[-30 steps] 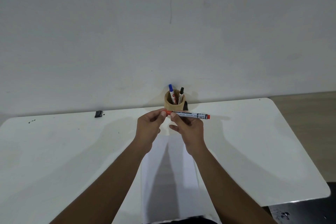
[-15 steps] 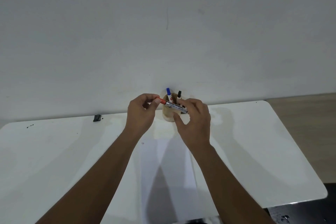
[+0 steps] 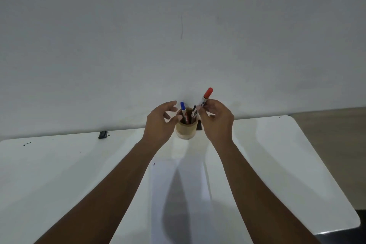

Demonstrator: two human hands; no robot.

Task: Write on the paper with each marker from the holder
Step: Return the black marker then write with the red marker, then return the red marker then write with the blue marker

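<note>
The right hand (image 3: 216, 120) pinches a red-capped marker (image 3: 205, 97) between fingertips, cap up and tilted, its lower end over the holder (image 3: 186, 130). The left hand (image 3: 161, 123) is spread with fingers loosely curled, empty, just beside the holder's left rim. A blue-capped marker (image 3: 183, 110) and a black-capped marker (image 3: 194, 113) stand in the holder between the hands. The paper (image 3: 162, 194) lies on the white tabletop (image 3: 59, 164), nearer the person.

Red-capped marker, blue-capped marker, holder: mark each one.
red-capped marker (image 3: 208, 93), head view, on its red cap.
blue-capped marker (image 3: 182, 106), head view, on its blue cap.
holder (image 3: 186, 130), head view, on its front wall.
</note>
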